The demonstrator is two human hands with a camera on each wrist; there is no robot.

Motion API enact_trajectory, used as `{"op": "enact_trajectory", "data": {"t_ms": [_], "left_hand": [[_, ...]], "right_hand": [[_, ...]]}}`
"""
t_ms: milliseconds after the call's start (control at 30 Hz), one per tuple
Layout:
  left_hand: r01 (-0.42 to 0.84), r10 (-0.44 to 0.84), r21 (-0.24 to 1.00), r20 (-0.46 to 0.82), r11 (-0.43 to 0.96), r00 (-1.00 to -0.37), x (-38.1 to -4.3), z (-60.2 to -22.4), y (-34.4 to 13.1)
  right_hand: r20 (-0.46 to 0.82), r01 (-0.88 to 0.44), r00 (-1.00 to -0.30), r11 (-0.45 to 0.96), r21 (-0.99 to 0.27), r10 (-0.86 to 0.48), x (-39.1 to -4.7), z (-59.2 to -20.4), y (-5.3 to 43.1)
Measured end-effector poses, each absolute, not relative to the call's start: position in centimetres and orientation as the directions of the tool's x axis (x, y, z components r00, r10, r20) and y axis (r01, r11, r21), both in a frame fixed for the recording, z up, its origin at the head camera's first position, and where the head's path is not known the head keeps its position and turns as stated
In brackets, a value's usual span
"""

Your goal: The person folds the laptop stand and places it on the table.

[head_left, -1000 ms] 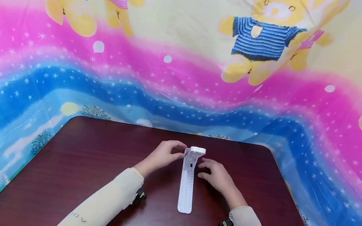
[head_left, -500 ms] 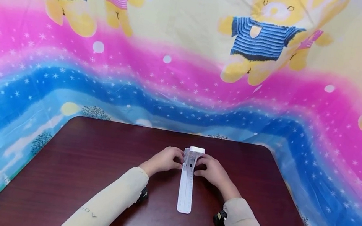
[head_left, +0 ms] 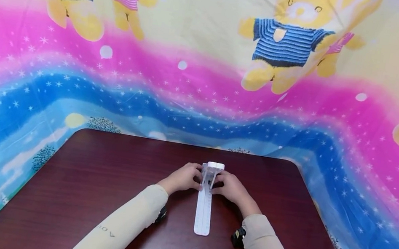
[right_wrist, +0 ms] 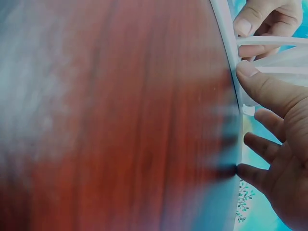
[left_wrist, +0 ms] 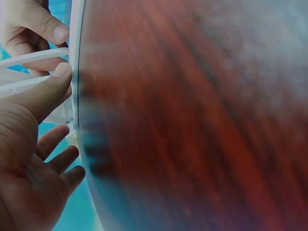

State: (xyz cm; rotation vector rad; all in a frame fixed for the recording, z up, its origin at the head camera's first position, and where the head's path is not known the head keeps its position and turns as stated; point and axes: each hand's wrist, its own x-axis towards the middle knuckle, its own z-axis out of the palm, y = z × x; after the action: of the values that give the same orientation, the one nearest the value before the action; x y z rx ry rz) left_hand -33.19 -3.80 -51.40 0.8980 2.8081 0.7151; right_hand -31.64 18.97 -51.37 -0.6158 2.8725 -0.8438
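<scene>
The left grip (head_left: 183,177) and the right grip (head_left: 233,189) have closed in on the white stand (head_left: 205,204) from either side; a second ago the right one hung just apart from it and the left thumb sat farther back. Now both thumbs are low by the legs, and thumb and forefinger of each seem to pinch the stand there, though the forefingers are partly hidden; the other fingers lie spread in the wrist views. That suggests the work has passed from reaching to a two-sided hold. The stand itself has hardly shifted: its flat strip lies on the counter (head_left: 60,190), pointing toward the person, and the raised rounded head (head_left: 216,165) is at the far end, above the hands. Beyond the counter's far edge, the bear-print cloth (head_left: 206,78) hangs as before.
</scene>
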Motion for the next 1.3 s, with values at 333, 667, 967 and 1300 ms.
{"op": "enact_trajectory", "data": {"t_ms": [333,667,967,1300], "left_hand": [[0.548,0.591,0.449,0.055,0.706,-0.805,-33.3,-51.2,-3.4],[0.570,0.605,0.369,0.026,0.734,-0.796,-33.1,-50.4,-2.9],[0.582,0.608,0.364,0.051,0.728,-0.792,-32.8,-50.9,-2.9],[0.583,0.598,0.326,0.064,0.744,-0.799,-32.9,-51.0,-2.8]], "right_hand": [[0.018,-0.380,-0.905,0.790,-0.482,-0.425,-31.8,-51.0,18.2],[0.024,-0.339,-0.926,0.801,-0.494,-0.377,-31.9,-51.1,18.1],[0.060,-0.334,-0.935,0.815,-0.474,-0.348,-31.9,-51.4,18.1],[0.045,-0.291,-0.950,0.830,-0.476,-0.308,-32.3,-51.1,17.9]]}}
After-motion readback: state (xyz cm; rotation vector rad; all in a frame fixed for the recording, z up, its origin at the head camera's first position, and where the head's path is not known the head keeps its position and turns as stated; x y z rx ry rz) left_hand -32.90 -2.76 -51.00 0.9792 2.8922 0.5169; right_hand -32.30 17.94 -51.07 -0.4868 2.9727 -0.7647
